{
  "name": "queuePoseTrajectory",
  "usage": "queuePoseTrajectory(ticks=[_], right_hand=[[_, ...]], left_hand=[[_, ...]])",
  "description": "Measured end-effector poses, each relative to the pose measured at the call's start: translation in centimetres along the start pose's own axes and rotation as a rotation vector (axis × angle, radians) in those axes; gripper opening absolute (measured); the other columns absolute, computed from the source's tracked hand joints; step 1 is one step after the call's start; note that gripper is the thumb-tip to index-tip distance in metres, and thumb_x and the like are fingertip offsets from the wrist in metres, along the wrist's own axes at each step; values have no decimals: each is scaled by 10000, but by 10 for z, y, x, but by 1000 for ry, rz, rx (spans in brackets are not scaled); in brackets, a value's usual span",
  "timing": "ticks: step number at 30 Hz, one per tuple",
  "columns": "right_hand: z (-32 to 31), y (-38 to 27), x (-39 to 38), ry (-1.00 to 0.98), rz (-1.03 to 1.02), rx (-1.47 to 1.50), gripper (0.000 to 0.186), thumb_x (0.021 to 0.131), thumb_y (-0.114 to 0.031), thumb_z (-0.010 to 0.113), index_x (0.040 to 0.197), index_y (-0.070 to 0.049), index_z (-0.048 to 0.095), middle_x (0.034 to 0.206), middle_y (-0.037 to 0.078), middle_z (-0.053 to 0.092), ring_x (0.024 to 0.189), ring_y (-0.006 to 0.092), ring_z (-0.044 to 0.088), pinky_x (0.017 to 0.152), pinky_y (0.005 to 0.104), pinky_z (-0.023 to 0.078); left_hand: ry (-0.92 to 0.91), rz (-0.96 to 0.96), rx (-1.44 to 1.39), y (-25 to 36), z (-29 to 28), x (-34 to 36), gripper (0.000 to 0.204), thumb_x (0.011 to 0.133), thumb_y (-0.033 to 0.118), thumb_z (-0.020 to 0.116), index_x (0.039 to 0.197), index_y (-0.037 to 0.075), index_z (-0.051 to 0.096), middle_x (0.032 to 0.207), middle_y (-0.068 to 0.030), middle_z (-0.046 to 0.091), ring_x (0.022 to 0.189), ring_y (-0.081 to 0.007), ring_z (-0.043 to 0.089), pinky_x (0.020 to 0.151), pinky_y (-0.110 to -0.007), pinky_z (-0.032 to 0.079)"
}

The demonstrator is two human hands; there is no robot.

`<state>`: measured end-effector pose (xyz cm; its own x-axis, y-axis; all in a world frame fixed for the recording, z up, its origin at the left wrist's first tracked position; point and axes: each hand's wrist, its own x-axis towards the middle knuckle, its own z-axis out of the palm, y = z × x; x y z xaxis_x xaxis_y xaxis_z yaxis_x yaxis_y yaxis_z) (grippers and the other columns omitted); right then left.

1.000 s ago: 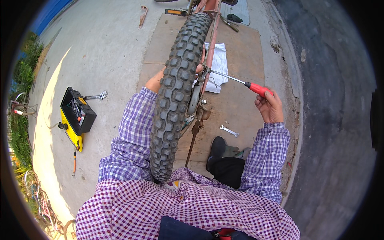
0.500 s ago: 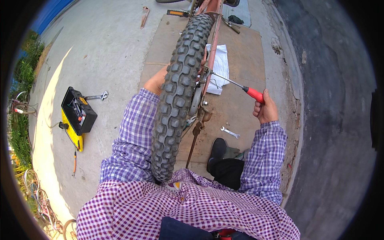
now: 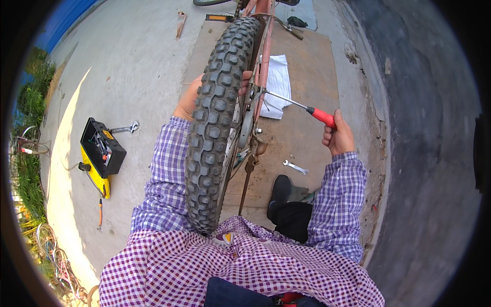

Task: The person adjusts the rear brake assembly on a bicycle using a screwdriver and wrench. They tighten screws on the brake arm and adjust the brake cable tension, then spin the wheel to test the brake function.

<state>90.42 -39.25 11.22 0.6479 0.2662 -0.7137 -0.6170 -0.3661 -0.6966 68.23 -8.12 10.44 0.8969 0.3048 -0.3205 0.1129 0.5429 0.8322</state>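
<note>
A bicycle wheel [image 3: 214, 107] with a knobby black tyre stands upright in front of me, between the red frame tubes. My left hand [image 3: 190, 97] comes from its left side and is closed round the wheel. Its fingertips show on the right side, close to a small spring, and the tyre hides its middle. My right hand [image 3: 339, 135] is closed on the red handle end of a screwdriver [image 3: 321, 116]. The screwdriver's shaft runs left, and its tip meets the metal fittings at the frame tube [image 3: 264, 64] beside the wheel.
A combination wrench [image 3: 295, 167] lies on the brown board, right of the wheel. White paper [image 3: 276, 82] lies beyond the screwdriver. At left are a black-and-yellow toolbox [image 3: 105, 148] and an adjustable wrench [image 3: 124, 128]. My shoe [image 3: 281, 189] is below the wrench.
The wheel and frame have shifted slightly left in view, along with my left hand, whose fingertips show more clearly. The screwdriver remains in my right hand, its tip still at the fittings.
</note>
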Motion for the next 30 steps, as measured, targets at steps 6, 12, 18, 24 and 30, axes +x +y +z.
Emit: queuePoseTrajectory(ticks=[6, 12, 18, 24, 30], right_hand=[[-5, -5, 3, -4, -10, 8, 438, 985, -540, 571, 940, -106, 532, 685, -12, 448, 526, 103, 410, 457, 282, 337], [-1, -6, -2, 1, -19, 7, 429, 986, -528, 579, 947, -102, 538, 684, -14, 445, 525, 101, 406, 456, 276, 334], [-3, -8, -12, -2, -29, 1, 414, 987, -512, 582, 953, -101, 541, 691, -13, 450, 525, 103, 407, 456, 279, 336], [-5, -10, -15, 3, -25, 8, 404, 987, -503, 584, 952, -103, 543, 692, -11, 458, 521, 104, 414, 454, 283, 342], [4, -12, -8, 13, -27, 11, 399, 984, -494, 592, 949, -100, 542, 681, -10, 461, 509, 107, 415, 443, 284, 339]], left_hand=[[175, 106, 128, 8, -5, 2, 421, 820, 46, 788, 1219, 77, 655, 1091, -99, 629, 962, -187, 621, 761, -375, 529], [397, 298, 434, 3, 1, -9, 418, 816, 38, 790, 1210, 76, 659, 1085, -103, 627, 958, -190, 620, 755, -379, 528], [504, 512, 756, 3, 5, -7, 414, 811, 30, 792, 1202, 75, 664, 1079, -108, 625, 955, -194, 618, 750, -383, 526], [458, 744, 1074, -11, -15, 9, 411, 806, 22, 795, 1194, 74, 668, 1072, -112, 623, 951, -198, 617, 744, -387, 525], [224, 917, 1323, -31, -47, 30, 408, 802, 14, 797, 1185, 73, 672, 1066, -117, 621, 948, -202, 616, 738, -391, 524]])
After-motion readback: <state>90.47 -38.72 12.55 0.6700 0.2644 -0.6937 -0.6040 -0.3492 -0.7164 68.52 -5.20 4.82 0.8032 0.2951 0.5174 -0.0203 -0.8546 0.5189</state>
